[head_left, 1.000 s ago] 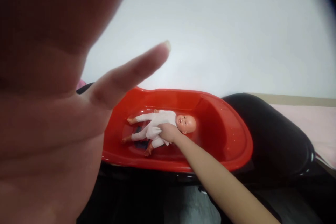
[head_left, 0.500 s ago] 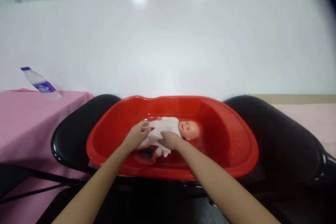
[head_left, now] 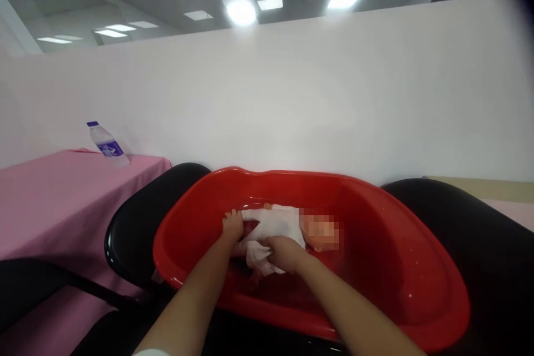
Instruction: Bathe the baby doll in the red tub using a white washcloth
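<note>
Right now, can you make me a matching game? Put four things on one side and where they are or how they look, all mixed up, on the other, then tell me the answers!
Things:
1. Bottle
2. Tub
3. Doll
4. Right hand

Where or how:
A. Holding bunched white cloth
B. On the pink tablecloth
C. Lying down, dressed in white
D. Big, shiny and red

Right pairs:
1-B, 2-D, 3-C, 4-A
</note>
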Tool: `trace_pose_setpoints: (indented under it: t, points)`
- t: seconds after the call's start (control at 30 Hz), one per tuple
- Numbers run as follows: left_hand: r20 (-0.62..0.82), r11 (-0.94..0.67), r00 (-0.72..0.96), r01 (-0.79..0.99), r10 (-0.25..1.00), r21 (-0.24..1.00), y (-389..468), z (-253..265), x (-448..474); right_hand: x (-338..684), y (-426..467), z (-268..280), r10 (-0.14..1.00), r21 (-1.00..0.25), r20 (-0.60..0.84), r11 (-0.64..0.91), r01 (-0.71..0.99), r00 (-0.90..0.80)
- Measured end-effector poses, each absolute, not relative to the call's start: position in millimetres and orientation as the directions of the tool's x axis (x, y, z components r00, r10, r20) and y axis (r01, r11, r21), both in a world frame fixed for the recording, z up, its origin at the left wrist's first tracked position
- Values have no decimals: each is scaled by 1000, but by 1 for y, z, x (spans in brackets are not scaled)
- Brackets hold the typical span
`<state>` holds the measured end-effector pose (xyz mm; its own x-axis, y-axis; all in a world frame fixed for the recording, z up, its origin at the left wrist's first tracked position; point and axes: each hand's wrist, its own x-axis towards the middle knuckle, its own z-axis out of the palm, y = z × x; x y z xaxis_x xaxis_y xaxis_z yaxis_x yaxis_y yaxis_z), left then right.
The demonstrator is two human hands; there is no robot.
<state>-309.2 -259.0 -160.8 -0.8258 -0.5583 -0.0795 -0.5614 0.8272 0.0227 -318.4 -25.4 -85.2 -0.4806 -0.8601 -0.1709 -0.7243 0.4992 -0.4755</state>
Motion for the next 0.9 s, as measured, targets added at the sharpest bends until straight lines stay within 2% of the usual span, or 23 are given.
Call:
trace_pose_setpoints:
  t: [0.07,0.2,0.37,0.5,0.67,0.8,0.9]
  points:
    - [-44,845,-844,-534,-535,-15,-261,-165,-316,-320,-27,-85,-858,-498,-163,498,-710,-487]
    - [-80,856,-855,-516,-512,37,-268,-175,-315,-322,-30,-84,-819,-556,-169,539,-633,-548]
    - [-140,827,-821,-561,-554,22,-282,-177,-303,-328,-34,-85,-799,-591,-30,499,-633,-601]
    - [-195,837,-824,-546,-532,22,-283,-164,-298,-337,-26,-87,-754,-452,-35,598,-662,-656]
    - [-272,865,-846,-495,-459,83,-289,-131,-293,-342,-10,-86,-683,-204,-289,729,-653,-671]
    - [-193,907,-912,-393,-362,153,-299,-102,-280,-338,-8,-83,-625,-106,-416,755,-647,-661]
    - [-108,894,-948,-318,-299,316,-303,-85,-263,-335,-12,-82,-599,-57,-426,766,-640,-678]
